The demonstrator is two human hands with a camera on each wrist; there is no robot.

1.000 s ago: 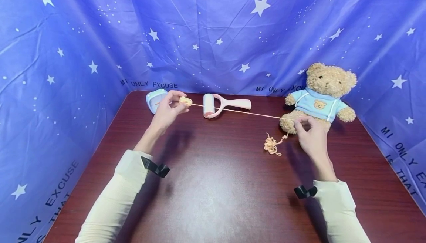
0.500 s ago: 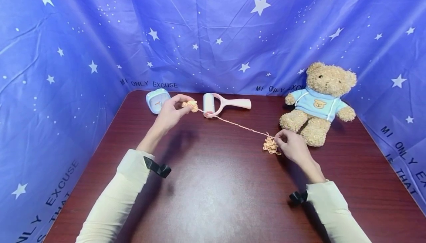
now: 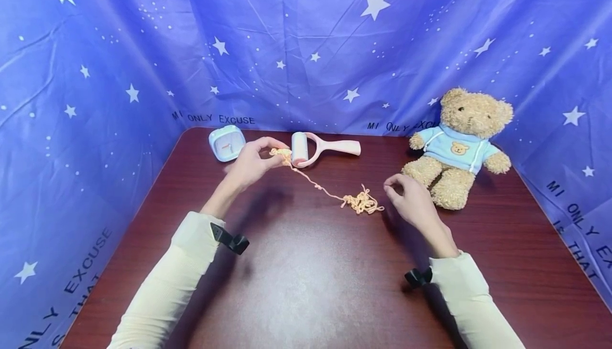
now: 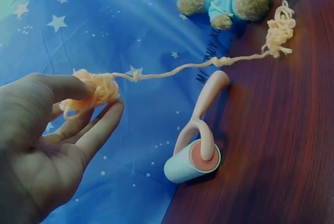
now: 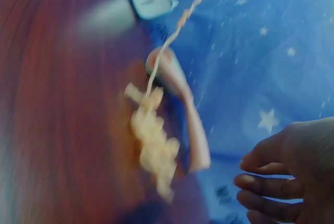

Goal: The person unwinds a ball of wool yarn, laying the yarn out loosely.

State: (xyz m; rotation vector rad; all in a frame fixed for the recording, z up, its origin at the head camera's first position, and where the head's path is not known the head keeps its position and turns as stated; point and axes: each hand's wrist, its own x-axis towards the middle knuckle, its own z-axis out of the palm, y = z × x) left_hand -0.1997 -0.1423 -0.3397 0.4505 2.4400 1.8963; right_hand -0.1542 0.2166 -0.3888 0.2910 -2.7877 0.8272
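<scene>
In the head view my left hand (image 3: 251,166) is raised at the left of the table's middle. Between thumb and fingers it pinches a small wad of peach yarn (image 4: 99,96). From that wad a knotted strand (image 3: 317,186) slants down to the right, ending in a tangled clump of the same yarn (image 3: 363,202). My right hand (image 3: 413,200) hovers just right of the clump, its fingers loosely bent and holding nothing. A gap shows between its thumb and fingers in the right wrist view, where the clump (image 5: 155,143) looks blurred.
Behind the yarn lies a lint roller (image 3: 300,150) with a pink handle. A light blue alarm clock (image 3: 227,143) stands at the back left, partly behind the left hand. The teddy bear (image 3: 459,147) in a blue top sits at the back right, against the starry curtain (image 3: 287,30).
The right hand has moved left and down from near the bear and let go of the yarn strand. The strand now sags, and the clump has shifted left. The left hand has drifted slightly right.
</scene>
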